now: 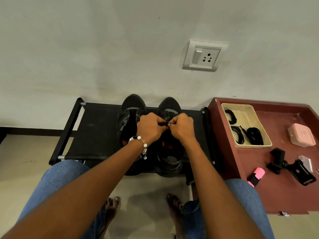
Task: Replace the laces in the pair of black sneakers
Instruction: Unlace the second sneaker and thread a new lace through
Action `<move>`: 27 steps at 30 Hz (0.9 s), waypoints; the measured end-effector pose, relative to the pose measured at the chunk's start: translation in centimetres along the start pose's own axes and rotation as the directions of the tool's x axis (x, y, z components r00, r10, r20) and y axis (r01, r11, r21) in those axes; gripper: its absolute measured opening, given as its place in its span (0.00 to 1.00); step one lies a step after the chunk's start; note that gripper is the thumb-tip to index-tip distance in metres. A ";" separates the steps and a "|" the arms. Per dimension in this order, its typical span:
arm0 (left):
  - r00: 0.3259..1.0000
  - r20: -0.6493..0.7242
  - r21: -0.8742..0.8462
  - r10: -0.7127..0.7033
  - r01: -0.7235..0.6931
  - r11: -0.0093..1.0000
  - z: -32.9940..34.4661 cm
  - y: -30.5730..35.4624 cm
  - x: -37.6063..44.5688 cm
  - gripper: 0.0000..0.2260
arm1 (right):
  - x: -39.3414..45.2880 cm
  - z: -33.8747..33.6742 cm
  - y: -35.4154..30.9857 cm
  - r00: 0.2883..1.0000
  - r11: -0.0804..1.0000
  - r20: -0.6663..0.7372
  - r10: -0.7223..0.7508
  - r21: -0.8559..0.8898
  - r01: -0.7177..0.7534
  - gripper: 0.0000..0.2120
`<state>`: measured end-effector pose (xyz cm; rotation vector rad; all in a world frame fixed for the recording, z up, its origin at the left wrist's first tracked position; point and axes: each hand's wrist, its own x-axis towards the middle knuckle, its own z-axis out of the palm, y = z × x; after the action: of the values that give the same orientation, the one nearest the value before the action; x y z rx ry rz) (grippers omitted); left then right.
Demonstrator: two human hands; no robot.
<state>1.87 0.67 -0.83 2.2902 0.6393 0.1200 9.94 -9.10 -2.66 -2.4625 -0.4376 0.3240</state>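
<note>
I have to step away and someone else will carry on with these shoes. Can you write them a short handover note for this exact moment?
Left hand and right hand: both pinch a black lace over the right sneaker; the lace itself is mostly hidden.
Both sneakers, left sneaker included, stand on the black rack.
Coiled black laces lie in the beige tray on the red table.
Done: cannot tell how far the lacing has got.
Left: finish this shoe, check the other one.
</note>
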 end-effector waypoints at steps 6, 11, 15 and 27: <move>1.000 -0.005 0.007 0.012 -0.012 1.000 0.2 0.0 0.0 0.12 | 0.1 -0.3 0.0 0.999 0.998 0.017 -0.045 -0.032 0.046 0.11; 1.000 0.002 0.012 0.024 -0.024 1.000 0.2 0.0 0.0 0.13 | -0.2 -0.1 0.3 0.996 0.993 -0.082 0.043 0.114 -0.033 0.11; 1.000 -0.012 0.020 0.024 -0.024 1.000 0.3 -0.1 0.0 0.13 | 0.2 -0.2 0.3 0.999 0.995 -0.033 0.029 0.097 -0.026 0.10; 0.997 -0.059 0.002 -0.041 0.041 0.999 0.8 0.1 -0.2 0.12 | 0.2 -0.2 0.3 1.000 0.998 0.013 0.011 0.059 -0.012 0.09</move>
<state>1.96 0.02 -1.37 2.2823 0.7169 0.1681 10.25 -9.38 -2.72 -2.4074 -0.4130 0.3523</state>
